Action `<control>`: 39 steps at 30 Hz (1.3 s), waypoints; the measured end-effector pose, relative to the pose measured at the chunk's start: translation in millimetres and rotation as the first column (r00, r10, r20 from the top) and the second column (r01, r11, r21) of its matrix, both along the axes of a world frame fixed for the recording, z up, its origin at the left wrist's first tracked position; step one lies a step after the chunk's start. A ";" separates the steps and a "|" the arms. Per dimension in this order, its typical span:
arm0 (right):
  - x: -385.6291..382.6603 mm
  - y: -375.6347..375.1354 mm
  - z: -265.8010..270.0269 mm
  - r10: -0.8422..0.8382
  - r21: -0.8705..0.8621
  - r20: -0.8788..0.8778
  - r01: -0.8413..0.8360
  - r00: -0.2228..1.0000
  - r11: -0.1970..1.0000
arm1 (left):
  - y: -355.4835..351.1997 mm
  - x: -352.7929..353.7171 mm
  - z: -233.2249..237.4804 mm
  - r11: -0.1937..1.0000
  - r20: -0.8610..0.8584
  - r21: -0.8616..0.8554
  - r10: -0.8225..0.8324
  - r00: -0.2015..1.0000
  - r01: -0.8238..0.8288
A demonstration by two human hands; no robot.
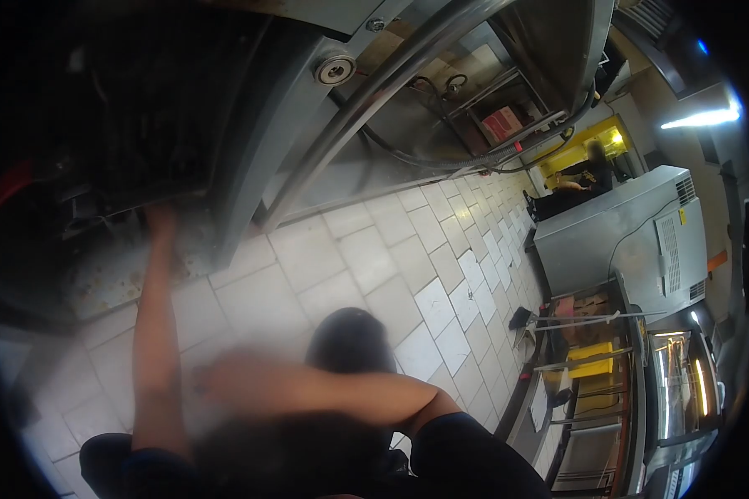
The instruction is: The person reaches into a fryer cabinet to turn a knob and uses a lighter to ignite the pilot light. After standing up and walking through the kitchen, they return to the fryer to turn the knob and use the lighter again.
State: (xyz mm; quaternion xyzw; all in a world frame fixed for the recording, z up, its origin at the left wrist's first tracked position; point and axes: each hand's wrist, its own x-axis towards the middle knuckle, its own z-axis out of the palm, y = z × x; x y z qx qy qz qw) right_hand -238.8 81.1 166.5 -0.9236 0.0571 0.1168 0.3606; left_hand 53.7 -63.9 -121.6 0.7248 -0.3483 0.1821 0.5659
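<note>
My left arm stretches up into the dark open underside of a metal appliance (245,158). There my left hand (161,220) is at the dim parts inside, beside a stained light-coloured surface (112,279), its fingers lost in shadow. Bent across my body, my right arm brings my right hand (229,382) near my left forearm, low over the floor. That hand is smeared by motion, and I cannot tell whether it holds anything. A dark red part (12,187) shows faintly inside the appliance at the far left.
Pale floor tiles (366,258) run beneath me. A curved metal bar (349,100) and a black cable (408,162) lie beyond the appliance. Farther off, a person (587,183) in dark clothes is behind a grey cabinet (616,237). Shelving holds a yellow bin (591,360) at right.
</note>
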 end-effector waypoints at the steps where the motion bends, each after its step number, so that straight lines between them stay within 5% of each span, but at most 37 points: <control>1: -0.5 0.0 -3.7 0.011 0.001 0.012 -0.011 1.000 1.000 | 1.2 -2.6 6.5 1.000 -0.010 0.023 -0.016 1.000 0.016; 2: -1.0 0.3 -6.5 0.022 0.002 0.025 -0.022 0.999 1.000 | 4.3 -5.1 12.8 1.000 -0.011 0.022 -0.016 1.000 0.017; 4: -1.0 0.4 -9.6 0.031 -0.008 0.036 -0.031 0.999 0.999 | 10.5 -7.7 21.9 0.987 -0.276 -0.080 -0.158 0.948 0.142; 7: -0.9 0.1 -9.6 0.042 -0.005 0.036 -0.042 0.998 0.999 | -0.8 0.5 3.3 0.996 -0.096 -0.085 -0.035 0.995 0.026; 13: -3.3 -1.6 0.6 0.037 0.015 0.033 -0.038 0.999 0.999 | 13.8 -13.9 24.7 0.993 -0.233 0.081 -0.063 0.971 0.084; 17: -6.3 -5.7 -5.0 0.070 0.047 0.063 -0.073 0.996 0.996 | -2.1 -15.8 -2.3 0.986 -0.145 0.151 0.090 0.985 -0.068; 20: -4.1 -7.4 0.5 0.066 0.077 0.012 -0.067 0.998 0.995 | -2.6 -15.6 6.4 0.999 -0.190 0.032 0.034 0.981 -0.029; 22: -4.1 -8.2 11.2 0.082 0.075 0.053 -0.086 0.995 0.993 | 9.2 -19.7 33.1 0.950 -0.376 0.232 -0.111 0.920 0.209; 26: -1.5 -7.0 25.5 0.095 0.003 0.161 -0.097 0.982 0.995 | 18.8 -33.2 66.6 0.962 -0.352 0.214 -0.083 0.932 0.166; 28: 0.2 -6.4 16.6 0.110 -0.012 0.125 -0.110 0.986 0.994 | 19.0 -36.3 71.3 0.987 -0.388 0.065 -0.112 0.915 0.148; 31: 0.1 -4.9 14.0 0.115 -0.038 0.085 -0.112 0.990 0.993 | 24.1 -38.2 81.6 0.967 -0.428 0.162 -0.110 0.897 0.195; 39: 3.0 -6.2 8.3 0.126 -0.039 0.104 -0.122 0.987 0.992 | 22.0 -40.7 84.3 0.983 -0.464 0.060 -0.128 0.877 0.175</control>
